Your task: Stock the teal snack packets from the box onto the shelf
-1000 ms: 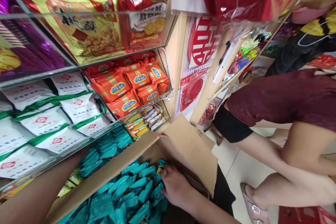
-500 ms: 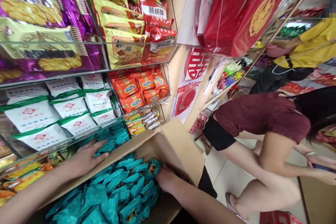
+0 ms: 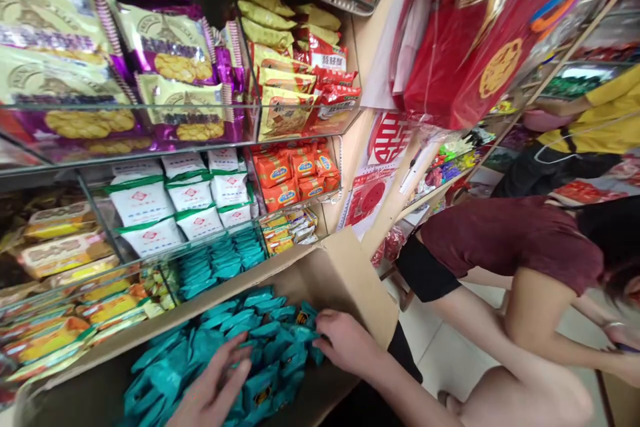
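An open cardboard box [image 3: 361,290] holds a heap of small teal snack packets [image 3: 200,350]. My left hand [image 3: 215,383] is over the front of the heap, fingers apart, with nothing visible in it. At the heap's right end, my right hand [image 3: 347,340] has its fingers curled against a teal packet [image 3: 306,315] with a dark and yellow mark. Part of its grip is hidden among the packets. Behind the box's far wall, more teal packets [image 3: 220,257] stand in rows in a clear shelf compartment.
White-and-green packets [image 3: 145,203], orange packets [image 3: 285,177] and purple biscuit bags [image 3: 185,103] fill the shelves. A red bag [image 3: 465,73] hangs at upper right. A person in a maroon top [image 3: 510,233] bends close on the right; another in yellow [image 3: 610,113] is farther back.
My left hand has come back from the shelf's teal packets over the box wall to the heap inside. My right hand stays at the heap's right end. The view has swung left.
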### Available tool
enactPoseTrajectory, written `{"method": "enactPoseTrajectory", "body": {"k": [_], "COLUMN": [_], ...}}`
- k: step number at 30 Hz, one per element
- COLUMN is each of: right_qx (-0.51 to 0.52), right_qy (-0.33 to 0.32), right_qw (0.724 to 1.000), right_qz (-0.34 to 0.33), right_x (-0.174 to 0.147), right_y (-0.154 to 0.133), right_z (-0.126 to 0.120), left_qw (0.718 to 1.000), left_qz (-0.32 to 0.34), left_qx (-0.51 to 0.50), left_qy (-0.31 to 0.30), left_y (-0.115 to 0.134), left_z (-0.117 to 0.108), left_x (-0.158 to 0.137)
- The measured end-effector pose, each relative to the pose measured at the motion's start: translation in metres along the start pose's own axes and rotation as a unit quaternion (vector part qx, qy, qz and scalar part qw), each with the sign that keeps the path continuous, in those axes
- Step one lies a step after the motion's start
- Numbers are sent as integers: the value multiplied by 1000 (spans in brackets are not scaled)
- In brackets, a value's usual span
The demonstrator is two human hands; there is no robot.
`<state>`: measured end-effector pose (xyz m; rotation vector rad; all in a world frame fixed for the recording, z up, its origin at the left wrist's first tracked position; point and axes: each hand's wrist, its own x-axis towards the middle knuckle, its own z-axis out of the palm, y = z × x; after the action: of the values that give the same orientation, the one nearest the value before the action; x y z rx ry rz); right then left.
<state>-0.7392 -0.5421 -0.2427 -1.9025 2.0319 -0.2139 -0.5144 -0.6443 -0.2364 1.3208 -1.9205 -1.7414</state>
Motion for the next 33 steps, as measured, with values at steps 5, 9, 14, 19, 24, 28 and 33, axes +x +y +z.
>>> {"method": "enactPoseTrajectory", "body": {"k": [5, 9, 14, 19, 24, 28, 33], "right_qx": [233, 491, 584, 500, 405, 390, 566], "right_qy": [151, 192, 192, 259, 316, 312, 259], "right_qw": [957, 850, 785, 819, 855, 863, 782], "right_qz": [-80, -2, 77, 106, 66, -71, 41], "right_x": [-16, -13, 7, 15, 7, -4, -13], "right_y": [-34, -48, -53, -58, -61, -63, -67], "right_z": [7, 21, 34, 46, 43, 29, 29], "left_qw": [962, 981, 986, 978, 894, 850, 934], "left_qz": [-97, 4, 55, 21, -232, -321, -116], "left_qx": [-250, -195, -153, -204, -373, -395, -339], "left_qy": [-52, 0, -25, 29, -87, -133, -14], "left_y": [28, 34, 28, 16, 22, 31, 36], "left_z": [35, 40, 40, 44, 39, 30, 25], "left_x": [5, 3, 3, -1, -15, -21, -21]}}
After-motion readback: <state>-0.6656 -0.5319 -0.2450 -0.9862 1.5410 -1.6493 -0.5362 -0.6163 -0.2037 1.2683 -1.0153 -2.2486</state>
